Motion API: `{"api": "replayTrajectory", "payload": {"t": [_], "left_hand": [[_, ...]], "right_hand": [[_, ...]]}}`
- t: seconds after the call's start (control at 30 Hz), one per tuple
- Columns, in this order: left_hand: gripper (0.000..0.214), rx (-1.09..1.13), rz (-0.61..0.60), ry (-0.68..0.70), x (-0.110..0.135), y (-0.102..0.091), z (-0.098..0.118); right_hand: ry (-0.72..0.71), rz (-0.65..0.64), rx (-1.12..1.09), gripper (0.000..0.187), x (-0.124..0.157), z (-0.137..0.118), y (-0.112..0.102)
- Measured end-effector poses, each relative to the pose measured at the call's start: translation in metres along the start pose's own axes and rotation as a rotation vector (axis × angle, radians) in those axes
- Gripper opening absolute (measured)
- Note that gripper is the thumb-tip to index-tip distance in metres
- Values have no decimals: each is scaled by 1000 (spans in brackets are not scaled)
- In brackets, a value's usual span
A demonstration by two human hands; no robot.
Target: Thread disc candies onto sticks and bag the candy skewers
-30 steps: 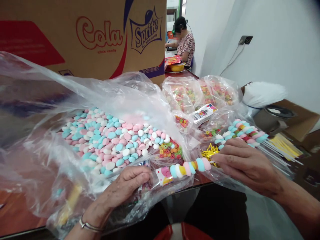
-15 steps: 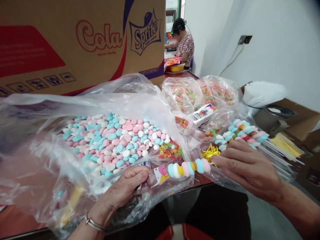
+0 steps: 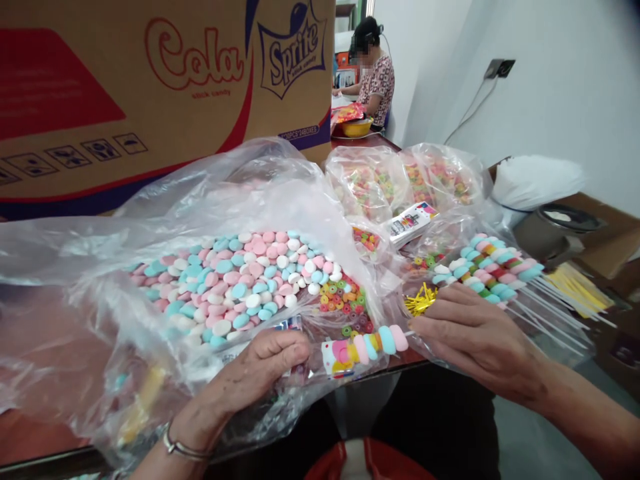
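Near the front edge of the red-brown surface (image 3: 45, 430), I have the candy stick (image 3: 383, 342) held crosswise between my two hands, its row of pink, blue and yellow pieces pointing toward the left. On my remote view, the fingers of the right hand (image 3: 483, 341) are pinched narrow on the thin bare stick, just beyond the last pink piece. The left hand (image 3: 265, 370) has its thumb and fingers drawn together on the clear end of a printed wrapper (image 3: 337, 358), and the stick's leading end appears to sit inside it, with the rest of the row reaching out to the right. I read the step in hand as sleeving the candy, partway along. As I judge it, the next move calls for a straight, gentle push from the right while the left steadies the film, since a wide piece could snag the wrapper or crumple it. Behind my left hand, loose pastel candies (image 3: 240, 283) lie in a big clear bag (image 3: 105, 243); small fruit-coloured rings (image 3: 345, 300) sit beside them. Yellow ties (image 3: 421, 300) lie just past my right fingers, near a stack of other candy skewers (image 3: 493, 267).
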State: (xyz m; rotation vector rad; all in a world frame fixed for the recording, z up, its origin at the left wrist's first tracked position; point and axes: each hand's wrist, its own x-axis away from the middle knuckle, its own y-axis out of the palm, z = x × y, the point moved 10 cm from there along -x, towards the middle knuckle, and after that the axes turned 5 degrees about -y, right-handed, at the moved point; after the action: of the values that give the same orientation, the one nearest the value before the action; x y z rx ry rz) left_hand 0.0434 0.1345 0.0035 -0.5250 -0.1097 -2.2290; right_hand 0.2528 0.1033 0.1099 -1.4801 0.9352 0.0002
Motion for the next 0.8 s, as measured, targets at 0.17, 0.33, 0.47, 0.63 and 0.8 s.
{"api": "replayTrajectory", "payload": {"t": [0.17, 0.33, 0.47, 0.63, 0.8], "left_hand": [[34, -131, -56, -16, 1, 5, 5], [23, -217, -215, -104, 11, 33, 17], [22, -102, -228, -138, 13, 53, 24], [11, 49, -222, -212, 4, 76, 14], [13, 260, -155, -179, -10, 88, 10]], "right_hand": [[-36, 25, -6, 16, 1, -3, 4], [-33, 14, -34, 15, 0, 3, 8], [-38, -54, -97, 18, -5, 4, 12], [-70, -202, -136, 19, -15, -7, 30], [-127, -261, -160, 22, -21, -19, 46]]}}
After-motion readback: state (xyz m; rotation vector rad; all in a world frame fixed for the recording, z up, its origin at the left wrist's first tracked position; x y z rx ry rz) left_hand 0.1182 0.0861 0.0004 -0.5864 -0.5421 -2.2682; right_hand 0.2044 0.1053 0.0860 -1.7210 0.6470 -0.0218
